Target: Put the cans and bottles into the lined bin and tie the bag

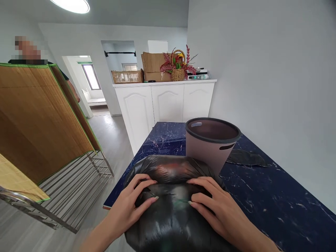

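Left hand [131, 199] and right hand [219, 203] are pinching a fold of the black plastic bag [170, 218], fingers arching above, thumbs bracing below!
The dark blue marbled tabletop [262, 196] is stretching away beyond; the bag is bulging at its near end, creases gleaming; just behind, the mauve bin [203, 150] is standing upright, dark rim circling its open mouth, and a flat black sheet [246, 159] is lying beside it.

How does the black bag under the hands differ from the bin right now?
The black bag is soft and creased; the bin looks stiff and tapered. The bag is glossy black, the bin dull pinkish-brown with a dark rim. The left hand and right hand touch the bag; neither touches the bin.
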The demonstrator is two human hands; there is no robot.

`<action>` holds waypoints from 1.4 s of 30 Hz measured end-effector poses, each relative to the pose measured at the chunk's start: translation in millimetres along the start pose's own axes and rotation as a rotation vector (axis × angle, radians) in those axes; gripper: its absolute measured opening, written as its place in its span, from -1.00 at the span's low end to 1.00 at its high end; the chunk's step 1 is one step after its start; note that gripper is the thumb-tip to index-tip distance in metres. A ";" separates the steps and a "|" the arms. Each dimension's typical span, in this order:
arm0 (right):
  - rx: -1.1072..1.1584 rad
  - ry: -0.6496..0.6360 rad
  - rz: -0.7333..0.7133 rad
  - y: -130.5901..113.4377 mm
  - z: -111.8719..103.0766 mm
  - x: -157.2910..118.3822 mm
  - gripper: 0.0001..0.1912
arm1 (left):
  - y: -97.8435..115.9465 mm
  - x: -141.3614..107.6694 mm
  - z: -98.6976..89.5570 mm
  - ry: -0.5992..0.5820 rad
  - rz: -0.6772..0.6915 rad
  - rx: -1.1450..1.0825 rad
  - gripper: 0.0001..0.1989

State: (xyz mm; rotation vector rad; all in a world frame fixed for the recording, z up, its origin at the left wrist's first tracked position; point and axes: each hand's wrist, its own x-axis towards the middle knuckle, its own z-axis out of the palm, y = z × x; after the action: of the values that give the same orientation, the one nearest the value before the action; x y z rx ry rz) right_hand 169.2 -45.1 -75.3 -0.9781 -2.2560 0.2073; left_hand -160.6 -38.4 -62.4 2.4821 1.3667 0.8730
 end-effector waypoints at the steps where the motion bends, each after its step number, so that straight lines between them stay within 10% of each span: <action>1: -0.017 -0.006 -0.002 0.2 1.4 0.5 -0.81 | -2.1 0.5 1.6 0.002 -0.001 0.009 -0.61; 22: 0.129 -0.254 0.163 21.8 14.4 -10.3 -0.66 | -11.2 8.9 12.4 -0.199 -0.154 -0.054 0.26; 32: 0.099 -0.372 0.188 25.0 19.6 -10.0 -0.65 | -13.1 9.0 11.5 -0.189 -0.210 -0.094 0.18; 37: 0.373 -0.163 0.226 18.2 13.6 -8.4 -0.72 | -4.5 11.2 -2.2 0.042 -0.245 -0.260 -0.53; 42: 0.918 0.178 0.246 -0.5 -6.2 12.5 -0.70 | 17.6 19.3 -35.3 0.227 -0.344 -0.371 -0.63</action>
State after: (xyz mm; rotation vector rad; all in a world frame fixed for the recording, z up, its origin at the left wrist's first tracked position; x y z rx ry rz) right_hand 166.5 -37.4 -63.9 -0.7046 -1.5719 1.0975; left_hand -160.3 -36.8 -18.5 1.8519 1.4788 1.2192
